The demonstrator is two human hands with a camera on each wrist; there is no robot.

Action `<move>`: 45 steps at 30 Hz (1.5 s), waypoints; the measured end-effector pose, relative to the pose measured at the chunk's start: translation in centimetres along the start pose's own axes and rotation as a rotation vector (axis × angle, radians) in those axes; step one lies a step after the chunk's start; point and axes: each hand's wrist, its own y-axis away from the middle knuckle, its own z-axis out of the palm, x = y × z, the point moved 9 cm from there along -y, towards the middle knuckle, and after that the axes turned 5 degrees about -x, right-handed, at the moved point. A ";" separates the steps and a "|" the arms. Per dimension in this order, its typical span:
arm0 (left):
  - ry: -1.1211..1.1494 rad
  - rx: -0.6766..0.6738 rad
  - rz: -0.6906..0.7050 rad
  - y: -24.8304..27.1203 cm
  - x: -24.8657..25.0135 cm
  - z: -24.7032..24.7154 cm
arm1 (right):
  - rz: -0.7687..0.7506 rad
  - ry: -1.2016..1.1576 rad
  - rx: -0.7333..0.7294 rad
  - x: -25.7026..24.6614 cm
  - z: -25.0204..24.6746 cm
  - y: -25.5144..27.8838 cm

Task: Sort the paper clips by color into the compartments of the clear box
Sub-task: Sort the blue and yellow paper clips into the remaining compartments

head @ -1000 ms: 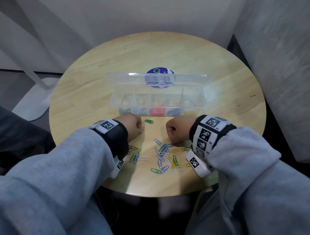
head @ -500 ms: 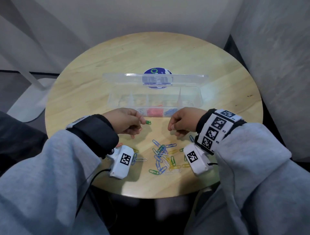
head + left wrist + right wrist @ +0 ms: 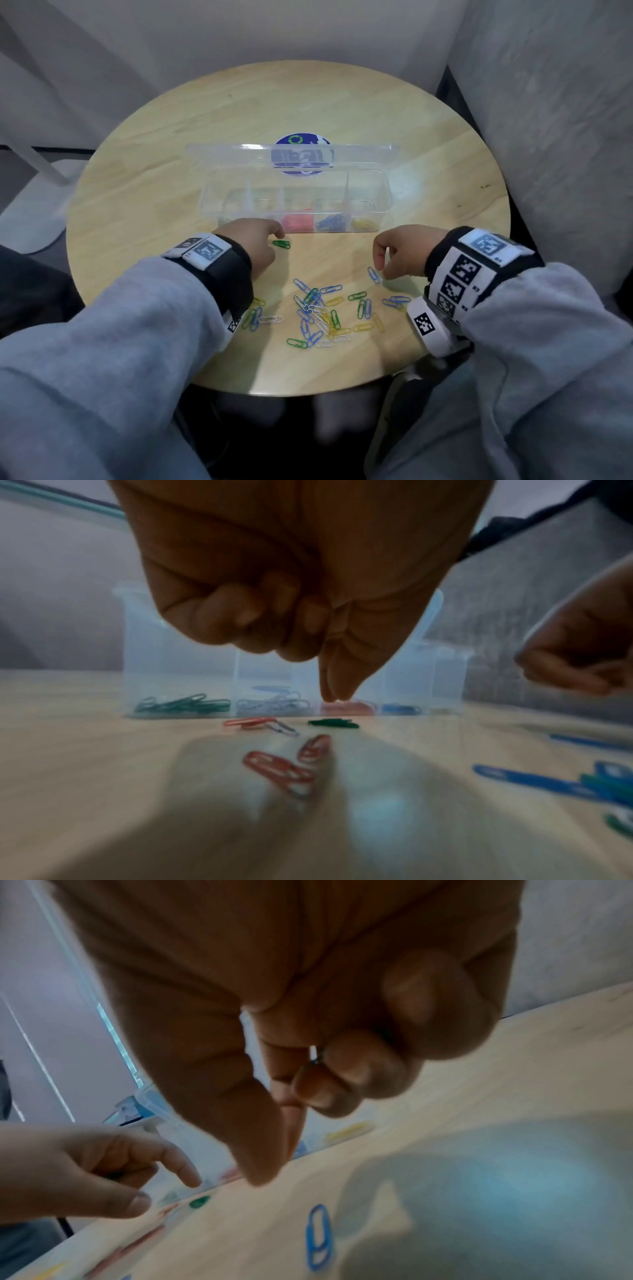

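The clear box stands open mid-table, with green, white, red, blue and yellow clips in separate compartments. Loose clips of mixed colours lie scattered in front. My left hand hovers over a single green clip, index finger and thumb pointing down and the other fingers curled, holding nothing. Red clips lie under that hand. My right hand reaches down beside a blue clip, which lies flat on the table, not gripped.
The box's lid stands up behind it, with a blue round sticker on the table seen through it. A grey wall rises close on the right. The table's round edge runs just below the loose clips.
Both hands have left their closed-fist pose. The left has moved forward to the green clip. The right has swung right and down to a blue clip.
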 end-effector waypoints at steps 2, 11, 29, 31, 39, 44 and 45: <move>-0.077 0.018 -0.007 -0.3 0.5 0.2 | -0.008 0.006 -0.040 -0.2 0.9 -0.2; -0.233 -0.017 -0.023 -0.8 1.6 0.3 | -0.097 0.206 -0.101 -3.1 3.8 -1.2; -0.205 -0.197 -0.009 -1.0 1.3 2.2 | -0.083 -0.124 -0.025 -1.2 0.5 -0.8; -0.222 -0.206 -0.007 -0.9 1.4 2.2 | -0.065 -0.297 -0.019 -0.1 0.0 -0.5; -0.291 -0.101 0.047 0.3 2.5 1.2 | -0.087 -0.942 0.016 0.0 0.7 0.7; 0.155 -0.073 0.041 2.2 0.6 0.2 | 0.042 -0.935 0.038 0.0 2.2 1.4; 0.374 -0.095 0.030 2.7 0.1 0.5 | 0.062 -0.914 0.050 0.0 2.4 1.6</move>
